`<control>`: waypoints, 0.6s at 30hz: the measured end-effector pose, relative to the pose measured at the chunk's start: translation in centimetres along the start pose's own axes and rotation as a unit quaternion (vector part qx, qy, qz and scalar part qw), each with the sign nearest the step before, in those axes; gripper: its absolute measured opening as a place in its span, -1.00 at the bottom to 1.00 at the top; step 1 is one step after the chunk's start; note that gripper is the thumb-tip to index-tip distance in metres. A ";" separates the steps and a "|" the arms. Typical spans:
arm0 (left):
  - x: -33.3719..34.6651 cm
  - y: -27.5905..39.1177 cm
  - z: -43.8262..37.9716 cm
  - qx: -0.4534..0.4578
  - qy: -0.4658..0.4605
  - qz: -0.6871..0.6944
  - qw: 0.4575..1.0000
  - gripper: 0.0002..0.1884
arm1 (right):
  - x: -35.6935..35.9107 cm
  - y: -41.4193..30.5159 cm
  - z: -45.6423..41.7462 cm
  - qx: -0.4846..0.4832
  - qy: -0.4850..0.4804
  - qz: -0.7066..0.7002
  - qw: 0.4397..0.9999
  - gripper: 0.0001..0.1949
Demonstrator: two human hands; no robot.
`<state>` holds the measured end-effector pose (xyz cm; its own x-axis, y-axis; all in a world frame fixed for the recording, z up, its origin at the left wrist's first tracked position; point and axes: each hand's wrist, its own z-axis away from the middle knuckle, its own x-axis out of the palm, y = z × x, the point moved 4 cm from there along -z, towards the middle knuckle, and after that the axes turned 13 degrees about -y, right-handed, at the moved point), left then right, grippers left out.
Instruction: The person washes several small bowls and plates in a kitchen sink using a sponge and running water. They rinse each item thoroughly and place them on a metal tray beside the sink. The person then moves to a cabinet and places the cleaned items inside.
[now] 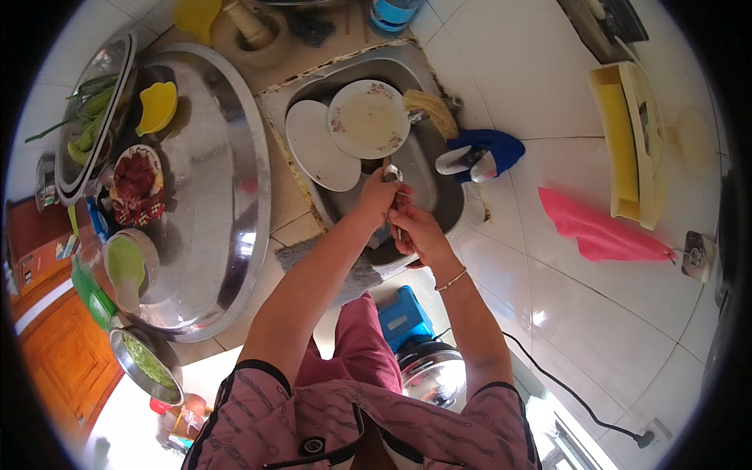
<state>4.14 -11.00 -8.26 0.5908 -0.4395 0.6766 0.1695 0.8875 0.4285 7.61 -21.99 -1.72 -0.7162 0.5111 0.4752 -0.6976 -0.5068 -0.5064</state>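
Note:
Both hands meet over the near part of a metal sink [435, 205]. My left hand [378, 197] is closed on metal cutlery, with a rounded spoon end [392, 173] showing above its fingers. My right hand [418, 229] holds the lower part of the same cutlery; how many pieces there are is unclear. Just beyond the hands, a floral plate [369, 119] overlaps a white oval dish [320, 147]. A tan fibrous scrubber [433, 110] hangs over the tap at the sink's right edge.
A large metal tray [205, 176] at the left bears a yellow dish [157, 107], a bowl of red meat [137, 176] and a green ladle [125, 264]. A blue cloth [505, 154] lies by the sink's right rim. A pink cloth [605, 235] hangs on the tiled wall.

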 end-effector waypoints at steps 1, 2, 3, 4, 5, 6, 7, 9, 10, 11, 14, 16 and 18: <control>0.4 -0.2 -0.4 0.003 0.010 -0.020 1.000 -0.67 | -0.9 -1.2 0.8 -0.053 0.062 0.105 0.991 -0.81; 0.8 -0.3 -0.8 0.008 0.020 -0.039 0.999 -0.69 | -1.9 -2.4 1.8 -0.104 0.123 0.209 0.965 -0.79; 1.6 0.1 -0.8 0.011 0.029 -0.060 0.998 -0.70 | -2.8 -3.8 2.9 -0.153 0.182 0.308 0.921 -0.77; 2.0 0.4 -0.7 -0.002 0.016 -0.067 0.998 -0.70 | -3.2 -5.2 3.5 -0.188 0.113 0.139 0.966 -0.72; 2.6 0.8 -0.5 -0.016 0.002 -0.073 0.997 -0.70 | -2.8 -7.1 4.2 -0.216 0.041 -0.033 0.975 -0.66; 3.3 1.1 -0.5 -0.030 -0.014 -0.079 0.996 -0.70 | -2.0 -8.6 4.7 -0.236 0.017 -0.088 0.968 -0.64; 3.8 1.3 -0.7 -0.026 -0.019 -0.078 0.996 -0.68 | -0.8 -10.0 5.1 -0.256 -0.008 -0.143 0.956 -0.62; 4.9 1.7 -1.0 -0.018 -0.027 -0.076 0.997 -0.64 | -0.4 -10.9 5.0 -0.290 -0.030 -0.193 0.937 -0.60; 5.4 1.8 -1.1 -0.018 -0.032 -0.075 0.997 -0.62 | -0.6 -10.9 4.9 -0.305 -0.027 -0.191 0.933 -0.58; 5.9 2.0 -1.2 -0.017 -0.036 -0.074 0.996 -0.61 | -0.8 -11.0 4.9 -0.320 -0.025 -0.188 0.928 -0.57; 6.6 2.5 -1.3 -0.010 -0.050 -0.091 0.995 -0.55 | -1.1 -11.0 5.6 -0.329 0.010 -0.156 0.931 -0.58; 7.3 2.6 -1.4 -0.010 -0.056 -0.090 0.994 -0.51 | -1.5 -11.2 6.0 -0.316 0.009 -0.166 0.934 -0.59; 7.7 2.5 -1.3 -0.015 -0.051 -0.069 0.996 -0.47 | -1.5 -11.5 6.2 -0.309 0.010 -0.169 0.936 -0.59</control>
<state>10.19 -11.95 -2.77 0.4779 -0.5679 0.6702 0.2675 0.8208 0.5047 16.58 -21.25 7.80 -0.4517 0.5865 0.6723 -0.7363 0.1805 -0.6522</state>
